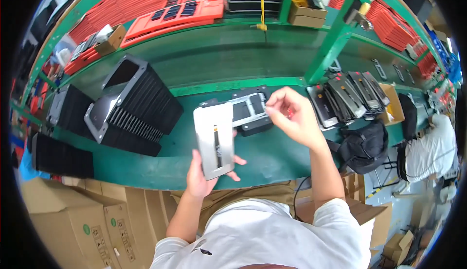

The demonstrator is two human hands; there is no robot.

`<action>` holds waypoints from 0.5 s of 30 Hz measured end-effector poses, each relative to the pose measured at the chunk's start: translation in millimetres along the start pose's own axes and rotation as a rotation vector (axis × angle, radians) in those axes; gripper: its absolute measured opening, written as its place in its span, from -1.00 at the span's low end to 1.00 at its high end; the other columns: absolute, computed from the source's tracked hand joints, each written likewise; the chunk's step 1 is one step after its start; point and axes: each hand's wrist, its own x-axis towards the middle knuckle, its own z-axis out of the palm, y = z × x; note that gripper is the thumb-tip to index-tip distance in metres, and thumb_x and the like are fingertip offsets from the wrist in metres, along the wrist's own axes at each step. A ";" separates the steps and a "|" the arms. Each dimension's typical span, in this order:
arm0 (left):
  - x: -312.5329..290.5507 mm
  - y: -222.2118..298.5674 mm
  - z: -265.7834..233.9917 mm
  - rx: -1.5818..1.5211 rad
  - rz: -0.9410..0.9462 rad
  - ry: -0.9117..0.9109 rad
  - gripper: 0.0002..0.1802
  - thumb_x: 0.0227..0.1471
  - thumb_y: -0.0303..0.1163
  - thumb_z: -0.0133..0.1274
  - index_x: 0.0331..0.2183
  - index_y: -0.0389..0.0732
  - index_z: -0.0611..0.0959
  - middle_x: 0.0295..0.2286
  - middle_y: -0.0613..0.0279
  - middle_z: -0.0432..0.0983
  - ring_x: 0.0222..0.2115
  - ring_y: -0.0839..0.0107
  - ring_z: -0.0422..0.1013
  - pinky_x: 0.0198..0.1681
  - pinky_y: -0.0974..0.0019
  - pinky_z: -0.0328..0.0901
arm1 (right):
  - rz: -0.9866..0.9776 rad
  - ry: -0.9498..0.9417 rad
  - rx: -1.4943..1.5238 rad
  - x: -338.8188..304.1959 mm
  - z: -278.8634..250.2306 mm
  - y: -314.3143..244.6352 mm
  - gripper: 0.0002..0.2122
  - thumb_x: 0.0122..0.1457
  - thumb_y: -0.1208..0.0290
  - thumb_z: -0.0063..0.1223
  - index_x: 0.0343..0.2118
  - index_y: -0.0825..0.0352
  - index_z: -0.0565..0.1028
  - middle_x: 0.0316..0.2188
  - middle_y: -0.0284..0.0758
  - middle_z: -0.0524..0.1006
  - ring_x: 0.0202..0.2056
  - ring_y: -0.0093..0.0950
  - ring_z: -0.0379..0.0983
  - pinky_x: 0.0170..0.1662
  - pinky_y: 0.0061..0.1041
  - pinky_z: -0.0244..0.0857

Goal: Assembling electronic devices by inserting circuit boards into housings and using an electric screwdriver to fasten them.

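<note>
Left hand [199, 181]: clamping silver panel [206, 138] across its sides, best keeping it steady
Right hand [294, 121]: hovering farther right, fingertips pinching together, whether on anything unclear

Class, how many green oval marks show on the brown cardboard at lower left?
2: the left mark, and the right mark, slightly higher; unseen sides may hide more.

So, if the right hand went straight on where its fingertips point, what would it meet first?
Probably the silver-and-black frame just left of the right hand, though depth is unclear from this view.
</note>
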 end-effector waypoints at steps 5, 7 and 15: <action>14.8 1.4 4.8 -0.108 -0.050 -0.131 -0.05 0.33 0.34 -0.48 0.40 -0.23 0.04 0.29 -0.17 0.19 -0.08 0.06 0.53 -0.38 0.15 0.56 | 0.283 -0.697 0.364 1.9 12.0 -28.8 -0.83 0.30 0.48 0.13 -0.10 0.32 0.65 -0.53 -0.46 0.57 -0.61 -0.71 0.42 -0.54 -0.66 0.27; 21.0 4.7 1.8 0.021 0.000 -0.107 -0.10 0.35 0.29 -0.43 0.38 -0.22 0.13 0.27 -0.12 0.24 -0.09 0.09 0.53 -0.37 0.18 0.55 | 0.305 -1.128 0.270 9.5 3.3 -15.8 -0.81 0.32 0.50 0.11 -0.06 0.30 0.65 -0.53 -0.47 0.55 -0.63 -0.73 0.39 -0.56 -0.67 0.26; 62.1 32.0 -19.0 1.127 0.337 0.001 -0.24 0.16 -0.08 0.17 0.25 -0.30 0.39 0.14 -0.03 0.44 -0.02 0.16 0.47 0.01 0.14 0.41 | 0.202 -0.073 0.299 37.4 -33.4 77.5 -0.82 0.40 0.35 0.04 -0.14 0.29 0.64 -0.52 -0.53 0.52 -0.57 -0.77 0.33 -0.52 -0.73 0.18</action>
